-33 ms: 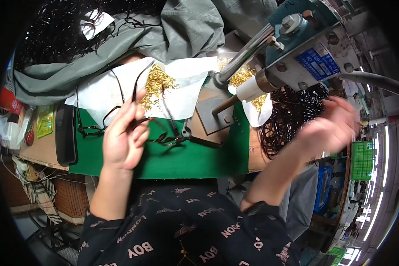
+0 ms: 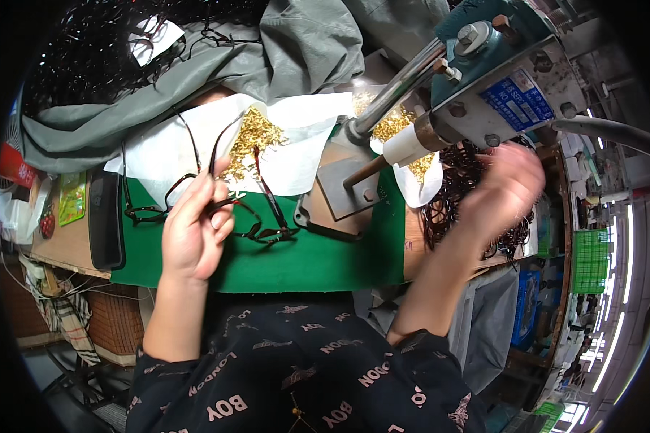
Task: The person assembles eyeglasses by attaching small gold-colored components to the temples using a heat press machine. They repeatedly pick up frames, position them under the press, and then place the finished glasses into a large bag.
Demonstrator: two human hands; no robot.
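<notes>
Green mat (image 2: pixel 318 263), gold fittings (image 2: pixel 256 137), white paper (image 2: pixel 296 162).

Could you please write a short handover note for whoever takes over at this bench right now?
Left hand: grip closed on a dark eyeglass frame above the green mat.
Right hand: blurred, over the pile of dark frames right of the press machine; whether its grip is closed cannot be told.
Brass parts lie heaped on white paper; more sit behind the press.
Done: a few frames lie on the mat.
Left: the right-hand pile remains large.
</notes>
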